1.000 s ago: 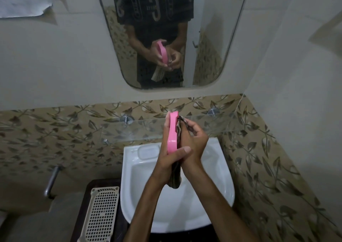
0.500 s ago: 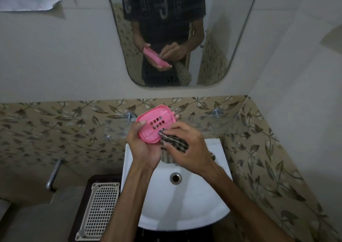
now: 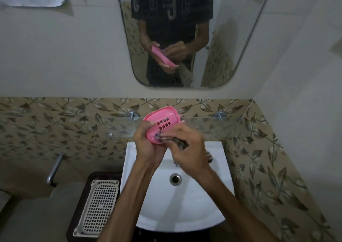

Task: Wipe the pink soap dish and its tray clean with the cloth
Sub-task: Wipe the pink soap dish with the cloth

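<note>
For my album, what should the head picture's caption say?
Over the sink, left hand holds pink dish while right hand rubs it with cloth.

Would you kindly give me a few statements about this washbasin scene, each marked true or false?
1. The left hand holds the pink dish. True.
2. The right hand holds a dark cloth against the dish. True.
3. The dish lies in the basin. False: it is held up above it.
4. The dish has no holes. False: two rows of slots show.
5. A white perforated tray lies left of the basin. True.
6. The mirror is covered. False: it reflects the person.
</note>
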Available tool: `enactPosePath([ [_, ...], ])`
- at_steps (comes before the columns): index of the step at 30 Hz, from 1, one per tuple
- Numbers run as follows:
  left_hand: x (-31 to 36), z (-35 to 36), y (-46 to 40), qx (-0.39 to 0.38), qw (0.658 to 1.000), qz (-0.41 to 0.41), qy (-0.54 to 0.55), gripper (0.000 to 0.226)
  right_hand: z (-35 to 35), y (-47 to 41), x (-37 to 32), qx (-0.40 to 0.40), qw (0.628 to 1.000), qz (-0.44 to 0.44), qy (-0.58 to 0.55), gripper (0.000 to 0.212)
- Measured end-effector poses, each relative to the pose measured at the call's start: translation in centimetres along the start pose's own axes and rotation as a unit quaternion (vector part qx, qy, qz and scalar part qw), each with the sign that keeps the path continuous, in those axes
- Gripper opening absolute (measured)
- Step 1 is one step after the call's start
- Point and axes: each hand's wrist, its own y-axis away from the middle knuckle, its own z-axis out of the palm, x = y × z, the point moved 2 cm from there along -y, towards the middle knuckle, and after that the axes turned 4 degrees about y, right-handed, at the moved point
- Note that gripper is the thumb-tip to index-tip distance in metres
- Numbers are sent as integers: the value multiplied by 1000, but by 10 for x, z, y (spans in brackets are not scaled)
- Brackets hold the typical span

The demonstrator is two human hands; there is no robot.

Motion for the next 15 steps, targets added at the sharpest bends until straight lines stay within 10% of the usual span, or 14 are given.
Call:
enactPosePath([
  [5, 3, -2, 1, -10, 1000, 8, -3, 48, -20, -14, 27, -16, 994, 110, -14, 22],
  [15, 2, -6, -5, -39, 996, 8, -77, 45, -19, -12, 4, -113, 991, -38, 59, 28],
])
